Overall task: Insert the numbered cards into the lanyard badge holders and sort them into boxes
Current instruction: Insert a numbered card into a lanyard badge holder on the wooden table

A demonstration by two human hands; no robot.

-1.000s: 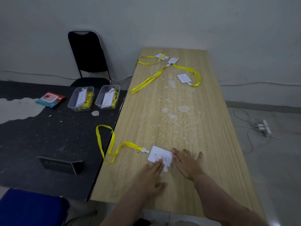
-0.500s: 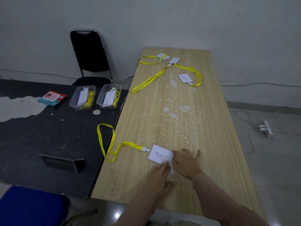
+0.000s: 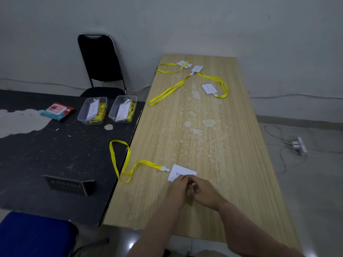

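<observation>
Numbered card, lower centre: I'm pinching its near edge with curled fingers of left hand and right hand, aiming to feed it squarely.

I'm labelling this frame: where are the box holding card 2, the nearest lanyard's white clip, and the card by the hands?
Box holding card 2 (image 3: 112, 113): head view, its left wall.
White clip (image 3: 165, 169): head view, the clip's middle.
Card (image 3: 182, 170): head view, its bare upper part.
</observation>
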